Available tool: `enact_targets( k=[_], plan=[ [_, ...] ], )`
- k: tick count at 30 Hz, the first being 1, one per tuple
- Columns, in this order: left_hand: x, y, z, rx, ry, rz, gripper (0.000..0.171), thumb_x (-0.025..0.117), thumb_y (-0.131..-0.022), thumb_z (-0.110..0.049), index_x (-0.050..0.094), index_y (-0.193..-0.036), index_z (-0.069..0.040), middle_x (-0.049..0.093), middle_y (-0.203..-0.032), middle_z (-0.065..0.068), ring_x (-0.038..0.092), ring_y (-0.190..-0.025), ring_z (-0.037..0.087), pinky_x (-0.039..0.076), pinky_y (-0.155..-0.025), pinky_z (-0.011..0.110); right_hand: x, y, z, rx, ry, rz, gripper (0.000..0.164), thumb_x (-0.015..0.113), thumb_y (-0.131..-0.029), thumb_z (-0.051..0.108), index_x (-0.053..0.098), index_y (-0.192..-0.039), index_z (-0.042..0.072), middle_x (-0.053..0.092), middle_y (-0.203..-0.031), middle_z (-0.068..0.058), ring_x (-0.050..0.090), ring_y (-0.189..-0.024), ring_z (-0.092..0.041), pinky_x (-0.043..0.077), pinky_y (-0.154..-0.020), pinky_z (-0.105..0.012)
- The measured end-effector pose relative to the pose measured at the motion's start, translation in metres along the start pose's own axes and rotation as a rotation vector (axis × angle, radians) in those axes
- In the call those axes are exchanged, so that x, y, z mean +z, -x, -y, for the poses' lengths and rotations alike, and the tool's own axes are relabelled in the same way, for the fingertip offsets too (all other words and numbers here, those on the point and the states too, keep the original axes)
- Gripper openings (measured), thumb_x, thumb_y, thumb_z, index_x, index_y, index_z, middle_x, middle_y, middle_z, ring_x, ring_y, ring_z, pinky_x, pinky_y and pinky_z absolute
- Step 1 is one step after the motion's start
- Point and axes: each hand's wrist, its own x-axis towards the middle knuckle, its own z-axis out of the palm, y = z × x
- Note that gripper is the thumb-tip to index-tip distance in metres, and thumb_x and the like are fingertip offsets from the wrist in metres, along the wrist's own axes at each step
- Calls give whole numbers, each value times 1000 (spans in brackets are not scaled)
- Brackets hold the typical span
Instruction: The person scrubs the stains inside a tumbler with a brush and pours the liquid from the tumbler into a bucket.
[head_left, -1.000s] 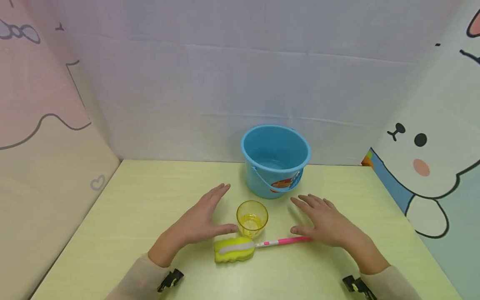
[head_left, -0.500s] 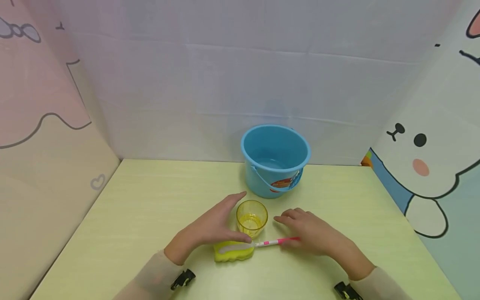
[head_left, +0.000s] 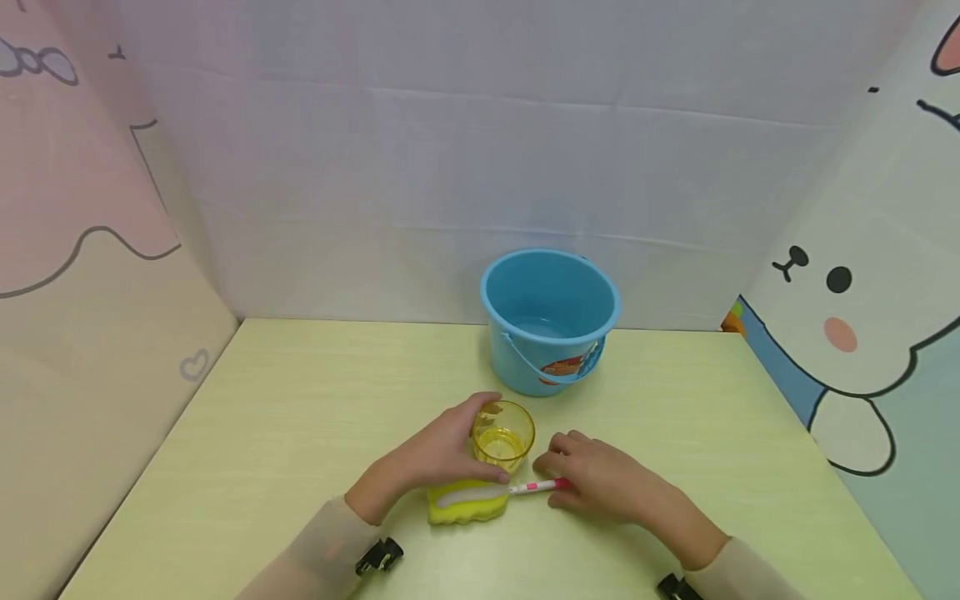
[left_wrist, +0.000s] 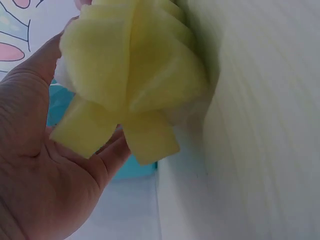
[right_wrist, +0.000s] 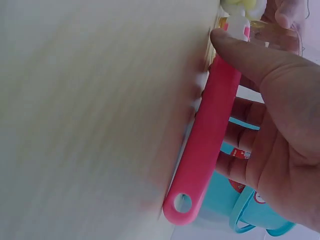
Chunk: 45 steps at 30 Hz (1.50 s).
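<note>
A sponge cup brush point(head_left: 469, 505) with a yellow head and a pink handle lies across the table in front of a yellow clear glass point(head_left: 504, 454). My left hand point(head_left: 438, 446) curves round the glass, its fingers behind and the thumb in front, above the brush head. In the left wrist view the yellow sponge head point(left_wrist: 135, 65) covers much of that grip. My right hand point(head_left: 603, 479) grips the pink handle point(right_wrist: 207, 125); in the right wrist view the thumb is on the near side and the fingertips reach past the far side.
A blue bucket point(head_left: 517, 358) with its handle lowered stands behind the glass, near the back of the pale yellow table point(head_left: 315, 367). White cloth point(head_left: 420, 167) hangs at the back, and cartoon-printed sheets border both sides.
My left hand has moved right and closed round the glass. My right hand has come down and left along the brush handle and grips it. Glass, brush and bucket stay in place.
</note>
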Motion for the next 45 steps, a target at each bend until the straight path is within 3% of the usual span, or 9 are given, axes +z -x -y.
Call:
enact_targets(
  k=[13, 21, 45],
  plan=[
    [1, -1, 2, -3, 19, 2, 99, 95, -78, -45, 41, -154, -10, 64, -142, 5, 60, -130, 24, 48, -111, 47, 3, -3, 4, -82, 10, -32, 15, 81, -96, 15, 73, -108, 20, 58, -94, 11, 54, -85, -6, 53, -75, -23],
    [-1, 0, 3, -3, 51, 15, 95, 94, -80, -41, 42, -153, -10, 63, -143, 6, 60, -130, 23, 48, -111, 46, -1, 6, 3, -20, -74, -12, 13, 73, -102, 17, 72, -113, 24, 64, -101, 16, 61, -91, -4, 57, -81, -28],
    [-1, 1, 7, 2, 97, 19, 94, 95, -81, -38, 43, -154, -9, 62, -144, 3, 60, -130, 21, 49, -110, 42, -64, 45, -3, 2, -110, -1, 22, 75, -101, 14, 74, -117, 29, 63, -105, 22, 59, -91, -1, 57, -81, -31]
  ],
)
